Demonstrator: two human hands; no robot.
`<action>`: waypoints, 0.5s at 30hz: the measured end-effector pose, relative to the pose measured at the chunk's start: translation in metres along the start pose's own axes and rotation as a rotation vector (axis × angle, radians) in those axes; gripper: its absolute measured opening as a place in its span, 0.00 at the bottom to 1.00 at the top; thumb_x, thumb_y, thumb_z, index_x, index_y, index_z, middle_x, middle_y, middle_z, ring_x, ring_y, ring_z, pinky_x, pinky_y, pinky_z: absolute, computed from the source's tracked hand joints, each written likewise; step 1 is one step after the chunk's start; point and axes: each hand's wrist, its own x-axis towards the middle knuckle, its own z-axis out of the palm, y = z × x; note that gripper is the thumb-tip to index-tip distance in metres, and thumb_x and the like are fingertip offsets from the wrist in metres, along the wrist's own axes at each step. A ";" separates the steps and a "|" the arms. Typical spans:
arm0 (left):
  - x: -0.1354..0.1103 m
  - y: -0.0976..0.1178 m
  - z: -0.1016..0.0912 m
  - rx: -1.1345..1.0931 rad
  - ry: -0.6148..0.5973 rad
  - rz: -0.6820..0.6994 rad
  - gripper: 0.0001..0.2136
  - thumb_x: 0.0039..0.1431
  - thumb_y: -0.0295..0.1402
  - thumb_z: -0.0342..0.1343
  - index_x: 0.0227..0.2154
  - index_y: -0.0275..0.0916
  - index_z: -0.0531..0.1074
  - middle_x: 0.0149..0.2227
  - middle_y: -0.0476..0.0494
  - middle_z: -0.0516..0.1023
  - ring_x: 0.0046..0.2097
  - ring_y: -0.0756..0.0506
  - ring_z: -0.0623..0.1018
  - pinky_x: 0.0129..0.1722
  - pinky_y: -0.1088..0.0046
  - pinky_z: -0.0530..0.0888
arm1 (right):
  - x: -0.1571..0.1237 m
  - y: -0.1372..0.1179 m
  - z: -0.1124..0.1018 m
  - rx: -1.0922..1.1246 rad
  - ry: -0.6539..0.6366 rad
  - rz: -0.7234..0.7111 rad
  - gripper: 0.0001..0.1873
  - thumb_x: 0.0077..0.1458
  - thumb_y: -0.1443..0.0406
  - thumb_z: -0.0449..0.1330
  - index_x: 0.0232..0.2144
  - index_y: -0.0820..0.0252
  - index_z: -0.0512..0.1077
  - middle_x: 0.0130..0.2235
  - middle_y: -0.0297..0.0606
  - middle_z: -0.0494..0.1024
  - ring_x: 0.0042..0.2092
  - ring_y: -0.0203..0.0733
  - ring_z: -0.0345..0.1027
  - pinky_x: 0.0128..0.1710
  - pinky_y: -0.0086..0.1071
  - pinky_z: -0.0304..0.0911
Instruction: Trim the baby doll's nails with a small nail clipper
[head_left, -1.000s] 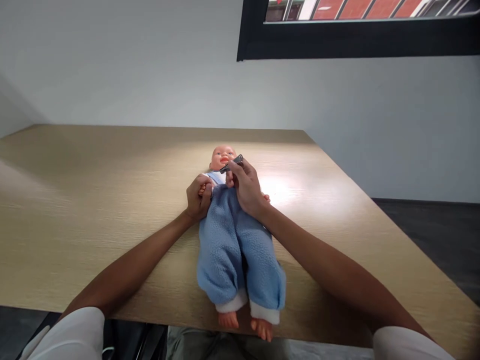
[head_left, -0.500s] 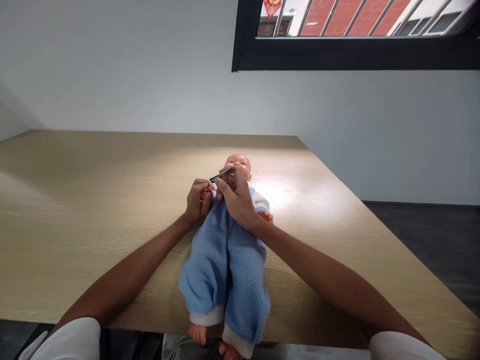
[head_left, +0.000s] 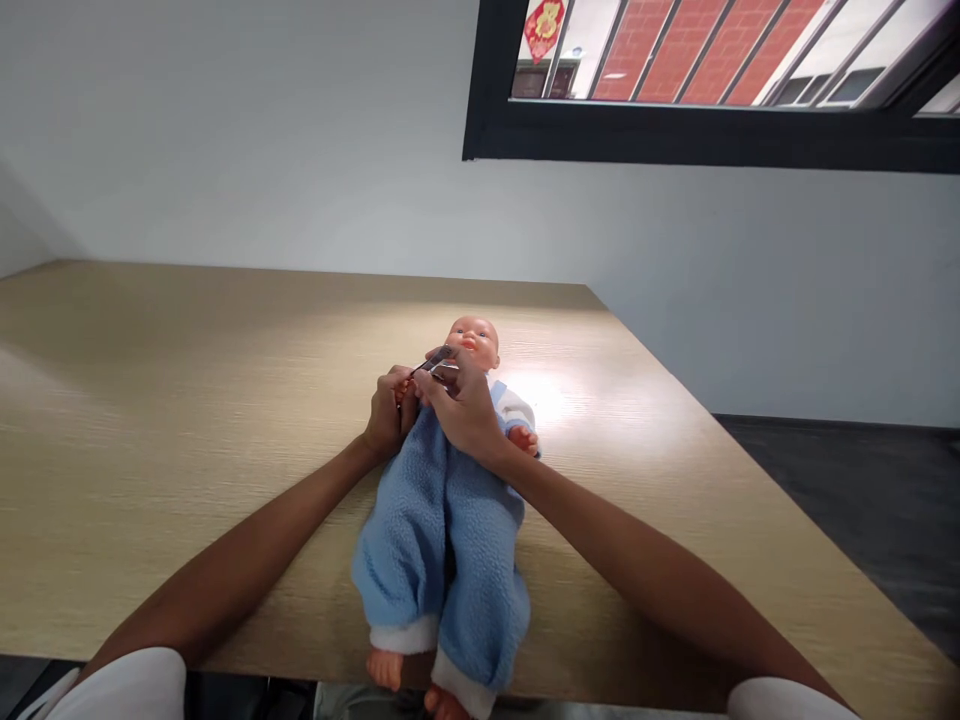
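Note:
A baby doll point(head_left: 409, 530) in blue fleece overalls with white cuffs lies on its back, head away from me and feet at the near table edge. My left hand point(head_left: 385, 415) is closed around the doll's small hand point(head_left: 404, 388) on the left side. In my right hand point(head_left: 469, 410), above the doll's chest, is a slim metal nail clipper point(head_left: 433, 360), pinched between thumb and fingers. Its tip points left, at the doll's fingers; whether it touches them I cannot tell. The doll's other hand point(head_left: 523, 439) rests free to the right of my right wrist.
The pale wooden table point(head_left: 225, 400) extends far to the left; its right edge point(head_left: 757, 465) slants toward me. Behind it stands a grey wall point(head_left: 262, 130) with a dark-framed window point(head_left: 675, 140) at the upper right. Dark floor point(head_left: 825, 490) shows at the right.
My right hand has lowered slightly and turned the clipper, bringing its tip closer to the doll's held fingers. My left hand keeps its grip. The camera view has tilted a little upward.

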 end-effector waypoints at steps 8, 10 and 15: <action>0.002 0.000 0.000 -0.061 0.002 0.048 0.14 0.69 0.39 0.51 0.53 0.47 0.58 0.44 0.46 0.69 0.38 0.47 0.74 0.36 0.68 0.73 | -0.008 -0.007 -0.003 -0.222 -0.077 -0.272 0.07 0.60 0.63 0.59 0.37 0.56 0.63 0.31 0.31 0.71 0.33 0.36 0.67 0.35 0.32 0.63; 0.004 0.001 -0.001 -0.074 -0.003 0.064 0.13 0.68 0.39 0.53 0.51 0.48 0.59 0.42 0.48 0.70 0.37 0.48 0.74 0.35 0.69 0.73 | -0.008 -0.007 -0.003 -0.271 -0.081 -0.320 0.08 0.59 0.63 0.61 0.35 0.56 0.64 0.33 0.33 0.72 0.35 0.37 0.67 0.37 0.33 0.64; 0.006 0.003 -0.003 -0.074 -0.002 0.063 0.11 0.67 0.40 0.54 0.48 0.46 0.61 0.39 0.49 0.71 0.35 0.49 0.73 0.32 0.70 0.72 | -0.006 -0.009 -0.006 -0.415 -0.107 -0.422 0.07 0.59 0.64 0.61 0.39 0.57 0.66 0.39 0.38 0.71 0.40 0.40 0.66 0.41 0.35 0.66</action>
